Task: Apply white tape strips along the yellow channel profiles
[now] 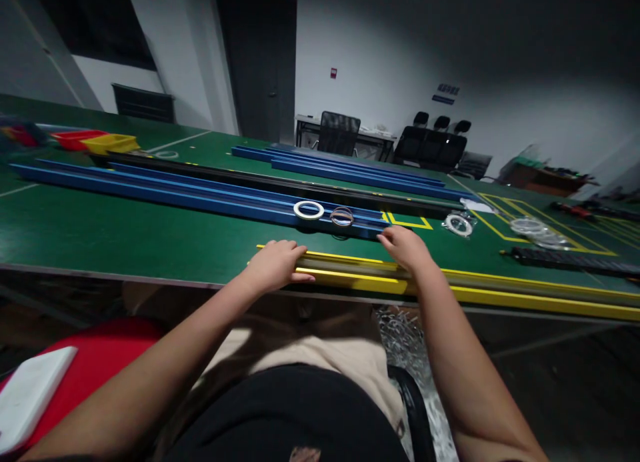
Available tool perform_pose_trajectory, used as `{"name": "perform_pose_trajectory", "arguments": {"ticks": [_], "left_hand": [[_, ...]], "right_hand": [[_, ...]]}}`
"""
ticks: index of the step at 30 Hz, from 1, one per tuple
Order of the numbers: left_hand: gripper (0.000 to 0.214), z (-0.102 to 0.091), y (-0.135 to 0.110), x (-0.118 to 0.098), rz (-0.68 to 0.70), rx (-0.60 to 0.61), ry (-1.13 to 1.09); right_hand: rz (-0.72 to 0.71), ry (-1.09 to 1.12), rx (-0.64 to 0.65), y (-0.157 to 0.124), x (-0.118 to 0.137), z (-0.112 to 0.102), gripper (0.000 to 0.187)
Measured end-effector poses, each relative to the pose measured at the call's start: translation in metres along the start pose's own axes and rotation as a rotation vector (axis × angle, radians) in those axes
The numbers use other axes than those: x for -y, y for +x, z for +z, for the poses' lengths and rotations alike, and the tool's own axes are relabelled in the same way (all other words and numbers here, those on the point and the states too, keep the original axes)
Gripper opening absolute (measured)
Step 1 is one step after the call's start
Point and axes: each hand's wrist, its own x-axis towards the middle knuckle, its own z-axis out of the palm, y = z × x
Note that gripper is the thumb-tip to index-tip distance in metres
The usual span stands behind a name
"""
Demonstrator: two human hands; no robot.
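Observation:
A long yellow channel-shaped rail (525, 301) lies along the near edge of the green table. My left hand (277, 265) is closed over its left end, fingers across the top and thumb on the near side. My right hand (407, 249) is above the same rail, fingers curled together by the right end of a blue rail (215, 202); what they hold, if anything, is hidden. On the blue rail rest a white tape roll (309, 211) and, beside it, a thin brownish ring (342, 215).
Behind lie a black rail (240, 177) and more blue rails (350, 174). Red (80, 139) and yellow (111, 144) bins stand far left. At right are a wrapped tape roll (459, 225), clear-wrapped rolls (537, 232) and a dark strip (575, 260).

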Motion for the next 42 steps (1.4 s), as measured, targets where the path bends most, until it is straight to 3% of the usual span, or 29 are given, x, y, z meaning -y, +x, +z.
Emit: {"name": "perform_pose_trajectory", "arguments": {"ticks": [3, 5, 9, 15, 20, 24, 26, 29, 32, 34, 38, 42], "left_hand": [[0.067, 0.001, 0.004, -0.009, 0.007, -0.004, -0.02], [0.067, 0.001, 0.004, -0.011, 0.004, -0.006, -0.015], [0.068, 0.0, 0.001, -0.01, -0.004, -0.018, 0.0], [0.069, -0.001, 0.001, -0.012, -0.018, -0.007, -0.033], [0.068, 0.0, 0.003, -0.008, -0.026, 0.022, -0.129], [0.065, 0.002, 0.007, 0.001, -0.06, 0.012, -0.42], [0.061, 0.003, 0.015, 0.007, -0.16, -0.06, -0.665], [0.055, 0.003, 0.036, 0.016, -0.325, -0.295, -0.923], [0.051, 0.003, 0.066, 0.026, -0.376, -0.533, -0.893], [0.048, 0.006, 0.085, 0.033, -0.381, -0.591, -0.842], [0.038, 0.021, 0.108, 0.039, -0.394, -0.546, -0.994], [0.038, 0.023, 0.104, 0.033, -0.455, -0.434, -1.277]], "right_hand": [[-0.223, 0.024, -0.027, 0.048, 0.07, 0.003, 0.029], [-0.307, 0.036, -0.043, 0.077, 0.103, 0.011, 0.027], [-0.319, 0.019, -0.024, 0.114, 0.135, 0.036, 0.043], [-0.327, 0.04, -0.014, 0.123, 0.131, 0.065, 0.027], [-0.366, 0.167, -0.049, 0.124, 0.127, 0.066, 0.023], [-0.371, 0.343, -0.117, 0.129, 0.116, 0.063, 0.022], [-0.346, 0.439, -0.16, 0.131, 0.106, 0.063, 0.023], [-0.307, 0.575, -0.196, 0.136, 0.094, 0.063, 0.023], [-0.297, 0.706, -0.185, 0.141, 0.09, 0.065, 0.023], [-0.302, 0.786, -0.162, 0.142, 0.092, 0.066, 0.025], [-0.29, 1.041, -0.067, 0.14, 0.095, 0.066, 0.028], [-0.28, 1.175, -0.012, 0.138, 0.097, 0.061, 0.031]]}}
